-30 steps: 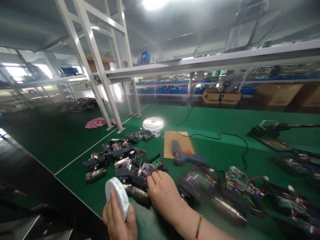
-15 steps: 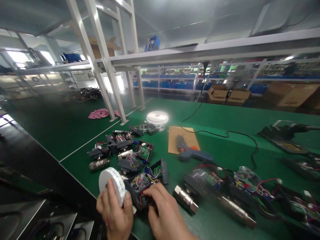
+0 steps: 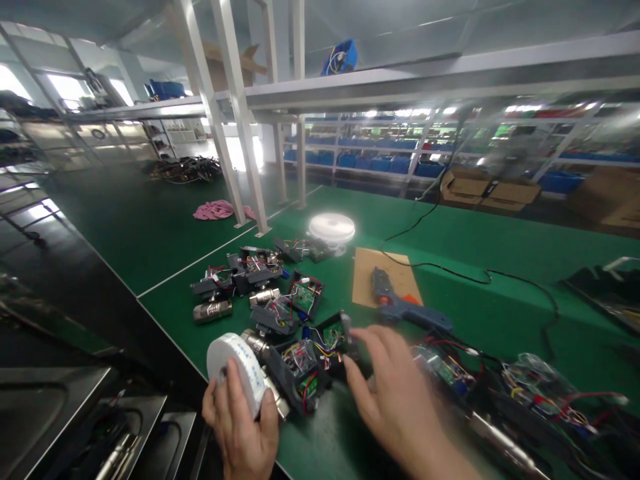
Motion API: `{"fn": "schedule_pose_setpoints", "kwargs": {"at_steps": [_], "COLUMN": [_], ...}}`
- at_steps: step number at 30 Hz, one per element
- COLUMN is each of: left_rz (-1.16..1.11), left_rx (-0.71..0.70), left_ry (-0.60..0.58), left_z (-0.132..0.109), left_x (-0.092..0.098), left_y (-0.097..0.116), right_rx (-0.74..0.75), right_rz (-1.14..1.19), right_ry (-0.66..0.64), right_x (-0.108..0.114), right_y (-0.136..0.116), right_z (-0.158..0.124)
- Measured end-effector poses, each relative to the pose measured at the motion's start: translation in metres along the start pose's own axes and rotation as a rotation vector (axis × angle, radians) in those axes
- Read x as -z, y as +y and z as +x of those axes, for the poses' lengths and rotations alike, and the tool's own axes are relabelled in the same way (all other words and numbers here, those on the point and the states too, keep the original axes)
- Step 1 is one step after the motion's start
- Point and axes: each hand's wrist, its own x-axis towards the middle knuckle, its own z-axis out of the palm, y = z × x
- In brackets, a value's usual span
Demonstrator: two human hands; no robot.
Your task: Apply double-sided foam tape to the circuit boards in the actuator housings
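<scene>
A white roll of tape [image 3: 235, 371] sits at the near edge of a green workbench [image 3: 480, 257], gripped in the person's left hand [image 3: 243, 433], fingers curled around its rim. Just right of it lies an open black electronic assembly [image 3: 305, 363] with a circuit board and coloured wires. The right hand [image 3: 400, 400], blurred, hovers beside that assembly with fingers spread and holding nothing. Further back lie more assemblies [image 3: 250, 283], a blue glue gun [image 3: 407, 309] on brown cardboard [image 3: 385, 285], and a white reel [image 3: 331, 229].

Green benches [image 3: 500, 247] under white shelf frames [image 3: 240, 113], blue bins [image 3: 380, 162] behind, bright windows [image 3: 65, 87] left.
</scene>
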Motion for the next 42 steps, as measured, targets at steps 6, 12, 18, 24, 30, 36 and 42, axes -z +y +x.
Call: {"fn": "schedule_pose_setpoints", "kwargs": {"at_steps": [6,12,18,24,30,36,42], "left_rz": [0.004,0.06,0.124,0.076,0.018,0.046,0.115], "left_rx": [-0.118,-0.17,-0.202,-0.223,-0.206,-0.191,-0.199], "left_ry": [0.072,-0.009,-0.095,-0.109,-0.1,-0.183,-0.286], "left_z": [0.003,0.005,0.007,0.006,0.002,0.006,0.012], "left_x": [0.008,0.005,0.005,0.008,0.008,0.012,0.017], "left_y": [0.013,0.032,0.024,0.02,0.012,0.005,0.006], "right_rx": [-0.137,-0.016,0.137,0.199,0.188,0.136,0.122], "right_rz": [-0.215,-0.258,-0.297,-0.303,-0.257,-0.182,-0.144], "right_ry": [-0.362,-0.376,-0.392,-0.414,-0.446,-0.443,-0.421], "right_x": [0.009,0.005,0.007,0.01,0.014,0.017,0.018], "right_y": [-0.008,-0.015,-0.002,0.001,0.011,0.021,0.021], "right_z": [0.043,0.064,0.086,0.109,0.107,0.101,0.098]}}
